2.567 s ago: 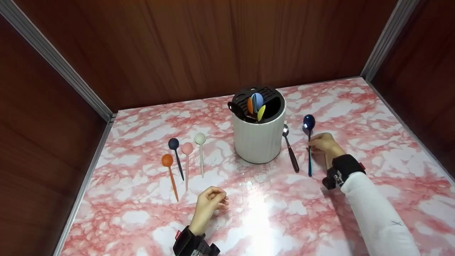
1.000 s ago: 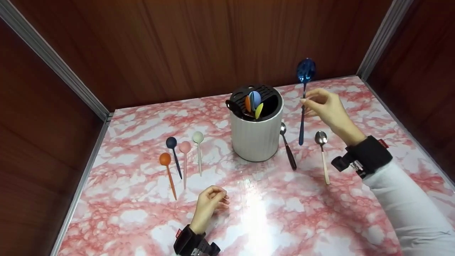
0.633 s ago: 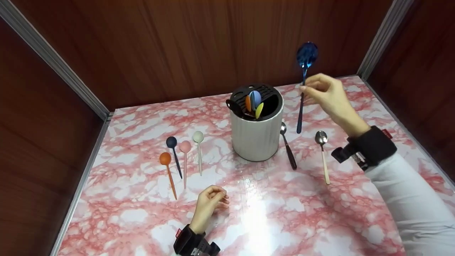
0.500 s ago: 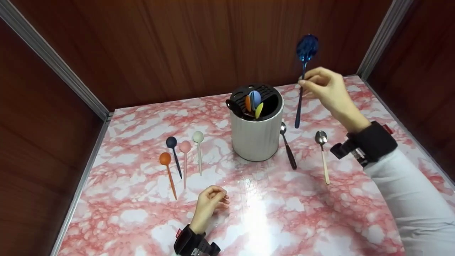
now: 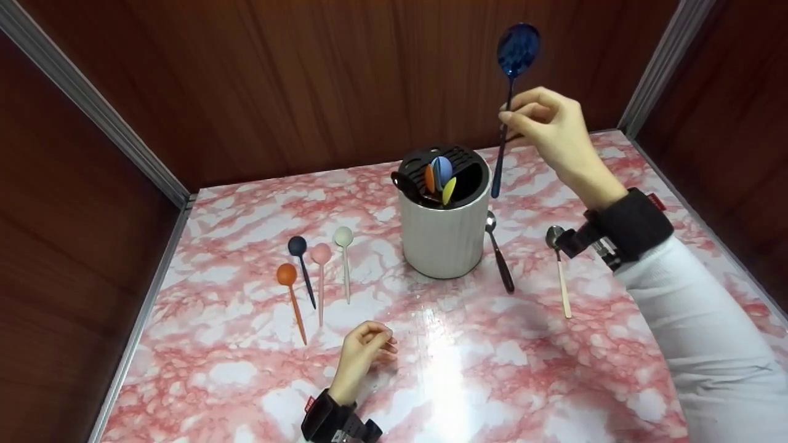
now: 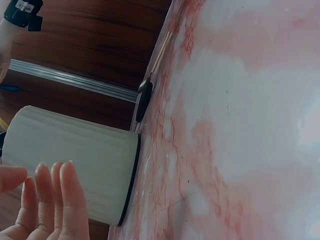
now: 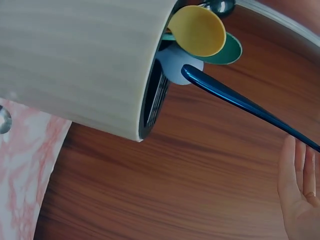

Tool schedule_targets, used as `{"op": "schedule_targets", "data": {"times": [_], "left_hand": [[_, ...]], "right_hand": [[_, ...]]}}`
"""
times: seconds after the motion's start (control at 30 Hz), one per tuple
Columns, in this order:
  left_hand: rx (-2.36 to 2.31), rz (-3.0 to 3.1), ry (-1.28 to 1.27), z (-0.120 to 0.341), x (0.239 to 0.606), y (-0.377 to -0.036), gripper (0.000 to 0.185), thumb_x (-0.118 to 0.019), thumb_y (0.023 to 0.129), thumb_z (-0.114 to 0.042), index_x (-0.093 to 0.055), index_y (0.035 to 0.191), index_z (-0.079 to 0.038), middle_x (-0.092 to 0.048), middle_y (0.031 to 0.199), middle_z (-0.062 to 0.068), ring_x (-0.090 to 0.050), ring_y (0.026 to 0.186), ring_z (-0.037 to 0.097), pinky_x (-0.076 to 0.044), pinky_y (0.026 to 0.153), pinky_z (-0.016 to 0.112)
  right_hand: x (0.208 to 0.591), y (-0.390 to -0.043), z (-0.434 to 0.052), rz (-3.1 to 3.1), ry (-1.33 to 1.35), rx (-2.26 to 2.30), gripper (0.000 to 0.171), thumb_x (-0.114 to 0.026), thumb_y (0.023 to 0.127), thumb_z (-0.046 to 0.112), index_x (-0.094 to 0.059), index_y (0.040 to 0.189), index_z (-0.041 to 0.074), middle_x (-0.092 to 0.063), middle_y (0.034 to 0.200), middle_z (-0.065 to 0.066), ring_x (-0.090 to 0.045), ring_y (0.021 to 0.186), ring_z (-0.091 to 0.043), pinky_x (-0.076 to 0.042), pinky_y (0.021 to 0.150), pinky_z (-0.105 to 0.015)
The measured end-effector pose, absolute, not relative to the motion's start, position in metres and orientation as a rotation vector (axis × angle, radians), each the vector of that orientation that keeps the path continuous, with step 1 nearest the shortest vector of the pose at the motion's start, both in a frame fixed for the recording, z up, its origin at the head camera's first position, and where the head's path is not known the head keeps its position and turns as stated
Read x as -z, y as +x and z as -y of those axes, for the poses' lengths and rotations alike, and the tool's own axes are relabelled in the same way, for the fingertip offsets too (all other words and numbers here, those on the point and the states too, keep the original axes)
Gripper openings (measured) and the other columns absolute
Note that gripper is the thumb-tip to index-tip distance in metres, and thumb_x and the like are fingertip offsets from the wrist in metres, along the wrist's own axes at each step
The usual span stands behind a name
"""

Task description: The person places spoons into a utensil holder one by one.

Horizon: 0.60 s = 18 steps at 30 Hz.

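My right hand pinches a shiny blue spoon by its stem, bowl up and handle tip down. The tip hangs just above the right rim of a white ribbed holder with a black slotted insert. In the right wrist view the blue spoon slants past the holder mouth, close to yellow, green and pale blue spoon bowls. My left hand rests on the table in front, loosely curled and holding nothing; its fingers show beside the holder.
Left of the holder lie orange, navy, pink and cream spoons. To its right lie a black-handled spoon and a pale-handled spoon. Wooden walls close off the pink marble table on three sides.
My right hand picked the blue spoon up off the table, turned it upright, and carried it up and left to the holder's rim. The left hand stayed still.
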<state>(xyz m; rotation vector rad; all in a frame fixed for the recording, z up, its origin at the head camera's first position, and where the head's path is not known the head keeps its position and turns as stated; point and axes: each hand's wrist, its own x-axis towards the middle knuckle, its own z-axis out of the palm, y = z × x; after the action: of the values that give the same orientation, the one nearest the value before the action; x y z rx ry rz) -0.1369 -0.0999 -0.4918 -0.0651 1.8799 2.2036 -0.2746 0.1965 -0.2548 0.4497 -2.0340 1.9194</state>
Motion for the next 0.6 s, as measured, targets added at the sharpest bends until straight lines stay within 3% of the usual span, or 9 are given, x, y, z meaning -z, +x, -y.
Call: {"op": "schedule_targets", "data": {"times": [0.6], "left_hand": [[-2.199, -1.889, -0.075, 0.099, 0.493, -0.136, 0.013, -0.056, 0.088, -0.006, -0.055, 0.097, 0.004, -0.061, 0.074, -0.002, -0.061, 0.065, 0.011, -0.056, 0.063, 0.026]], "right_hand": [[0.262, -0.293, -0.183, 2.079, 0.4, -1.891, 0.01, -0.063, 0.082, 0.001, -0.064, 0.081, 0.011, -0.068, 0.072, 0.007, -0.064, 0.064, -0.006, -0.054, 0.061, -0.015]]}}
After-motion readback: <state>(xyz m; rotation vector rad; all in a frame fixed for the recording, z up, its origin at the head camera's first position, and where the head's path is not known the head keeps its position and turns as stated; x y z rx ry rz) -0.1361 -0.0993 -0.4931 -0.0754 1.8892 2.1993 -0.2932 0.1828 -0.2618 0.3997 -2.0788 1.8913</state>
